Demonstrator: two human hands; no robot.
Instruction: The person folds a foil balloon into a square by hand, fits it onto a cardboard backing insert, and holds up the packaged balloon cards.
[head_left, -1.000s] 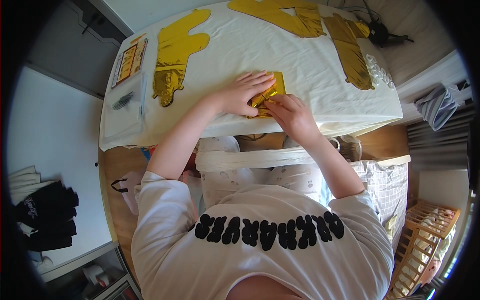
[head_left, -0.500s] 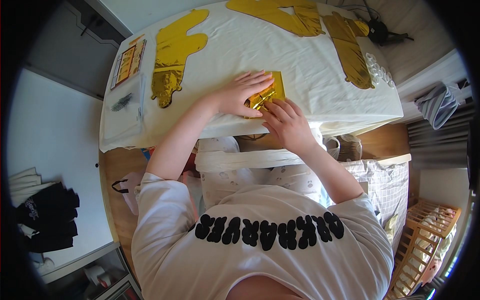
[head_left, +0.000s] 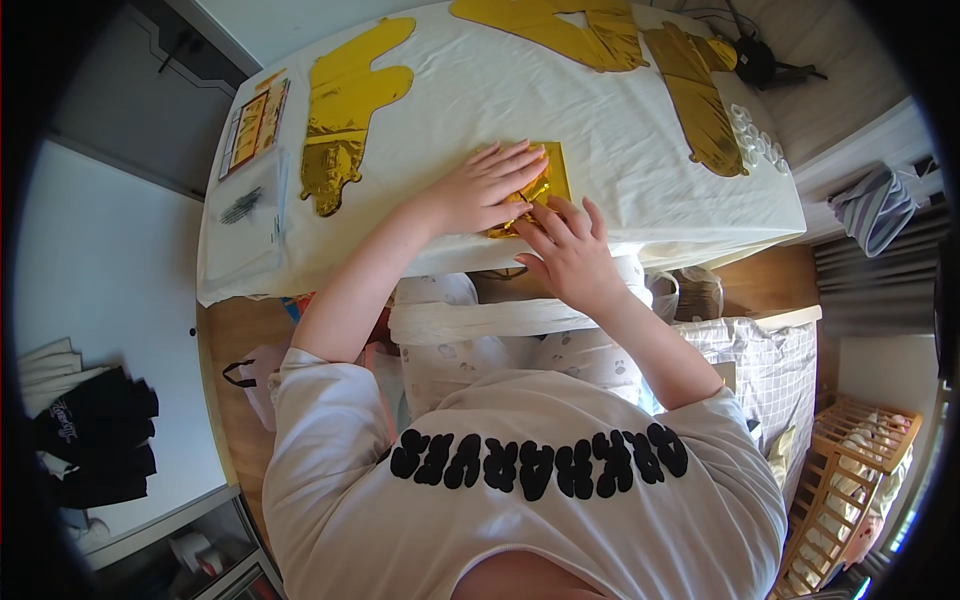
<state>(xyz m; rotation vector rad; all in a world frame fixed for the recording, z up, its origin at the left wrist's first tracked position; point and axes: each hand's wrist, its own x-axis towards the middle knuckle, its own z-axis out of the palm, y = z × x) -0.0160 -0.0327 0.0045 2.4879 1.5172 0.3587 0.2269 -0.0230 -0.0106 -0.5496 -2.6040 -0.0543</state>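
From where I stand, the person is bent over a desk spread with a white cloth, both hands working at a folded piece of gold foil close to the near edge. The foil lies flat on the cloth, directly under the fingers of the left hand and reaching out beyond them to the right. That hand is open, its palm down, the fingers stretched across the foil and the thumb lower, toward the person.

The right hand comes in from the near right side, so the foil lies just ahead of it and to its left. Its fingers are parted and loosely bent, not closed in a fist, with the foremost tips at the foil's lower part, right by the left thumb. I can't make out whether those tips press on it or only brush it.

Farther off, three flat gold foil shapes are laid out: one on the left, one at the far side, one on the right. Small whitish rolls sit beside the last, and a clear packet lies at the left edge.
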